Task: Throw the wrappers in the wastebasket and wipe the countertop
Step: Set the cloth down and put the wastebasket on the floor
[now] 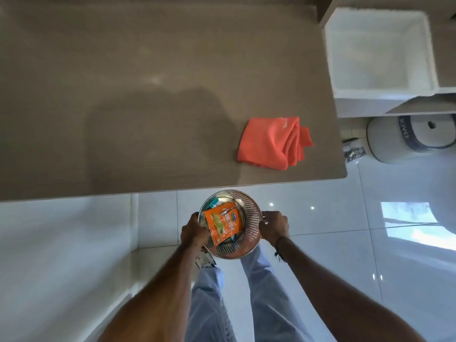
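Observation:
A round metal mesh wastebasket is held low in front of the countertop's near edge, above the floor. My left hand grips its left rim and my right hand grips its right rim. Inside lie an orange snack wrapper and a teal wrapper partly hidden behind it. A folded orange cloth rests on the brown countertop near its right front corner.
A white foam box stands to the right of the countertop. Below it sit a round grey stool and a small dark packet on the glossy white tile floor. My legs are under the basket.

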Demonstrator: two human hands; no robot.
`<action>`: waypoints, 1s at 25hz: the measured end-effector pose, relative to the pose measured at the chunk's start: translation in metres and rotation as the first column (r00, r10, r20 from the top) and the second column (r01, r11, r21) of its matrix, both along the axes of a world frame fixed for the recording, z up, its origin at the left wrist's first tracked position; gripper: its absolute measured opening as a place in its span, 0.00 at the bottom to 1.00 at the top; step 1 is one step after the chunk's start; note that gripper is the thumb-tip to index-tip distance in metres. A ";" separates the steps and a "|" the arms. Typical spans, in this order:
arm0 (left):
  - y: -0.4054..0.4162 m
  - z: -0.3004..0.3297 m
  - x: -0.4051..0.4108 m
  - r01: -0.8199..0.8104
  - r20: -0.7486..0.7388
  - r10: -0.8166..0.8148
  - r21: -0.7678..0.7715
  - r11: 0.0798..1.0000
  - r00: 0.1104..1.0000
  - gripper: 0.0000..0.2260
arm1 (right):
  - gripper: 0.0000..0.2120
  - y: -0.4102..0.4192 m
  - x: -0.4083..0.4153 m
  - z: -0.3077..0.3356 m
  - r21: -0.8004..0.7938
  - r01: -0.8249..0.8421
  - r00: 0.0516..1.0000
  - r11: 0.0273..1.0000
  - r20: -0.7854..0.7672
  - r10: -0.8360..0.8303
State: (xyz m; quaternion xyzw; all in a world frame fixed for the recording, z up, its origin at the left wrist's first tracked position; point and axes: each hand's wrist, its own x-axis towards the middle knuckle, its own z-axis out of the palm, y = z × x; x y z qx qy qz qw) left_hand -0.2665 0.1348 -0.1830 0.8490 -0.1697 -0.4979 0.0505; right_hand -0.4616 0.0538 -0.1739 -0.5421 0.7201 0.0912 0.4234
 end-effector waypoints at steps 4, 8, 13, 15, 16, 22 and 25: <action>0.000 -0.096 -0.017 -0.084 0.077 0.083 0.002 0.996 0.994 0.19 | 0.13 0.013 0.014 -0.108 -0.006 0.025 0.996 1.000 -0.083 -0.025; 0.004 -0.186 -0.009 -0.169 -0.069 0.171 0.030 0.985 0.983 0.24 | 0.13 0.025 0.025 -0.197 -0.007 0.046 0.992 0.999 -0.120 -0.046; 0.018 -0.242 0.015 -0.098 -0.264 0.120 0.096 0.991 0.957 0.22 | 0.14 0.026 0.033 -0.262 0.065 0.016 0.990 0.998 -0.144 -0.006; 0.029 -0.249 0.018 -0.028 -0.295 0.056 0.099 0.995 0.954 0.20 | 0.15 0.027 0.030 -0.272 0.146 0.018 0.991 0.989 -0.131 0.002; 0.034 -0.247 0.018 -0.032 -0.328 0.061 0.092 0.995 0.943 0.20 | 0.16 0.027 0.028 -0.271 0.186 0.030 0.993 0.982 -0.117 -0.009; 0.055 -0.138 0.024 0.231 -0.231 -0.228 -0.013 0.973 0.946 0.28 | 0.16 0.035 0.033 -0.168 0.257 -0.015 1.000 0.966 0.016 0.011; 0.052 -0.040 0.028 0.443 -0.129 -0.460 -0.137 0.886 0.879 0.24 | 0.15 0.038 0.043 -0.072 0.208 -0.120 0.992 0.971 0.063 0.109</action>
